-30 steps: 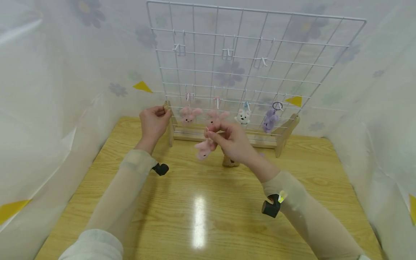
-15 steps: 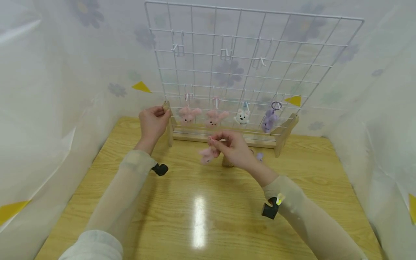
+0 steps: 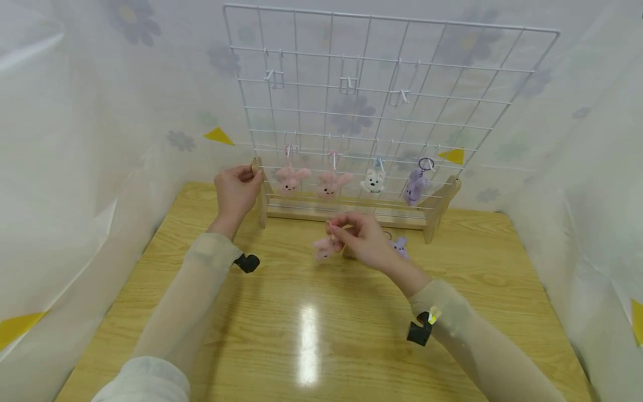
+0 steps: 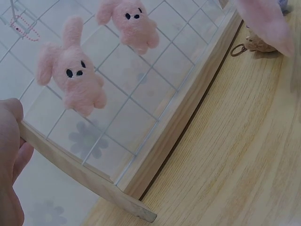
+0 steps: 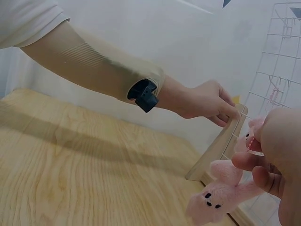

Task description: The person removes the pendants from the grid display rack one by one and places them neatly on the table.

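My right hand [image 3: 365, 239] pinches a pink plush bunny keychain [image 3: 325, 247] by the loop at its top, low in front of the wire rack. In the right wrist view its pink bead chain [image 5: 250, 145] runs between finger and thumb, and the bunny [image 5: 214, 200] dangles below. My left hand [image 3: 237, 192] grips the upper end of the rack's left wooden leg [image 4: 84, 172]. On the lower hooks hang two pink bunnies, one left [image 3: 291, 178] and one beside it [image 3: 331, 184], then a white bear plush [image 3: 373, 181] and a purple plush [image 3: 414, 187].
Behind the right hand, a purple plush keychain [image 3: 400, 247] and a brown plush [image 4: 257, 43] with a ring lie on the wooden table [image 3: 251, 329]. The white wire grid [image 3: 392, 22] leans back, with three hooks on its upper part. Floral sheeting [image 3: 120, 111] surrounds the table.
The right hand has come down and slightly right, away from the hanging bunnies, carrying the pink bunny. More of the purple plush on the table shows now. The left hand stays put.
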Demonstrator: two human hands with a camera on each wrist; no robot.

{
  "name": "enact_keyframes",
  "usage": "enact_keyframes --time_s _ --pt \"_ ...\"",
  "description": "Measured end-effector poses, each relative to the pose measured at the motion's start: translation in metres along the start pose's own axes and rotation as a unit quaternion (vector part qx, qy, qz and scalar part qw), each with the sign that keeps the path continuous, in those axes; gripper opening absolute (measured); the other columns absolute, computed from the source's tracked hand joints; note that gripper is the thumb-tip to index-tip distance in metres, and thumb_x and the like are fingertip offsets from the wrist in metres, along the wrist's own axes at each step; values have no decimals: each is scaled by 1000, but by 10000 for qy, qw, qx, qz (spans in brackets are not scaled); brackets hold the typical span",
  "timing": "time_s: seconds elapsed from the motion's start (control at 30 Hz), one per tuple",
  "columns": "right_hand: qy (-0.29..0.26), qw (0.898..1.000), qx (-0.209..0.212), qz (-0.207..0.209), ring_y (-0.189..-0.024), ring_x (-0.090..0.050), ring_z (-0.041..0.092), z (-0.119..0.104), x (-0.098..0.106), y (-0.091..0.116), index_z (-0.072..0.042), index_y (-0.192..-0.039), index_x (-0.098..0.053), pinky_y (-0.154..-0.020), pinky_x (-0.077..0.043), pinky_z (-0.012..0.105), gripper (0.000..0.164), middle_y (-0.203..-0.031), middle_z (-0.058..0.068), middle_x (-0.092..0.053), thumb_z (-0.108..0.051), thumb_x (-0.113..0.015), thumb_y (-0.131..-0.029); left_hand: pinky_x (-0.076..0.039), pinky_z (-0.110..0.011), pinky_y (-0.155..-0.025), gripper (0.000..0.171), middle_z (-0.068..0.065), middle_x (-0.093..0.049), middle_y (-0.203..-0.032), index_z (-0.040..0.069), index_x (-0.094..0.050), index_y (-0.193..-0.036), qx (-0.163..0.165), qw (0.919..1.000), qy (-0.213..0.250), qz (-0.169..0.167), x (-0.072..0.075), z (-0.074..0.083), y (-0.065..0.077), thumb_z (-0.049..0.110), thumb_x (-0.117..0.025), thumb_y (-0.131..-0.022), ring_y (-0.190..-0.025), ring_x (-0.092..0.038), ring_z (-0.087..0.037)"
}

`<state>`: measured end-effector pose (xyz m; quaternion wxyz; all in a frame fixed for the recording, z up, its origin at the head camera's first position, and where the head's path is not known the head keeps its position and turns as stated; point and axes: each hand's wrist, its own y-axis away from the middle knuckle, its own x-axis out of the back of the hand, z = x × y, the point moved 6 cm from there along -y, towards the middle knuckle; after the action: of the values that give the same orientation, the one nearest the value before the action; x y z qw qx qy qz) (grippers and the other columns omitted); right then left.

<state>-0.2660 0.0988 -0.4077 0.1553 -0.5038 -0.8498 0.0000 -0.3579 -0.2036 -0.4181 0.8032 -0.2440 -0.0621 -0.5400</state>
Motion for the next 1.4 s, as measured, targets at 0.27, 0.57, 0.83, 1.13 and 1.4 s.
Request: enact_keyframes --time_s 0.27,0.57,0.83,1.13,1.4 --pt "-107 9998 -153 -24 -65 -67 25 10 -3 5 5 -108 -73 -49 -46 21 14 -97 22 -72 -5 -63 -107 -63 -26 -74 24 -15 -79 -102 1 -82 -110 2 10000 12 -5 1 -2 0 21 -74 -101 -93 -77 -22" --pt "-45 9994 -347 -13 -70 -70 32 23 -6 11 7 -112 -72 -49 -45 21 18 -98 23 -73 -8 -63 -108 -63 -26 -74 23 -15 -79 -102 1 -82 -110 -33 10000 8 3 1 -1 0 20 -74 -100 -93 -77 -23" --pt "13 9991 -429 63 -67 -70 24 33 -6 11 5 -111 -72 -46 -41 20 16 -96 19 -73 -8 -64 -107 -63 -27 -75 22 -15 -79 -102 1 -82 -109 -41 10000 20 29 1 -1 0 20 -74 -100 -93 -77 -22" --pt "166 9987 -398 261 -63 -69 32 47 -5 2 7 -111 -73 -47 -45 22 18 -90 19 -74 -8 -64 -107 -64 -27 -75 23 -16 -79 -102 0 -82 -109 -70 10000 67 14 1 2 2 20 -75 -100 -93 -77 -24" --pt "351 9976 -405 432 -67 -69 24 54 -3 -13 7 -111 -72 -47 -44 22 15 -97 15 -75 -6 -64 -107 -64 -28 -76 24 -16 -78 -104 0 -81 -112 -9 10000 59 -33 -1 -1 0 20 -74 -101 -95 -77 -23"
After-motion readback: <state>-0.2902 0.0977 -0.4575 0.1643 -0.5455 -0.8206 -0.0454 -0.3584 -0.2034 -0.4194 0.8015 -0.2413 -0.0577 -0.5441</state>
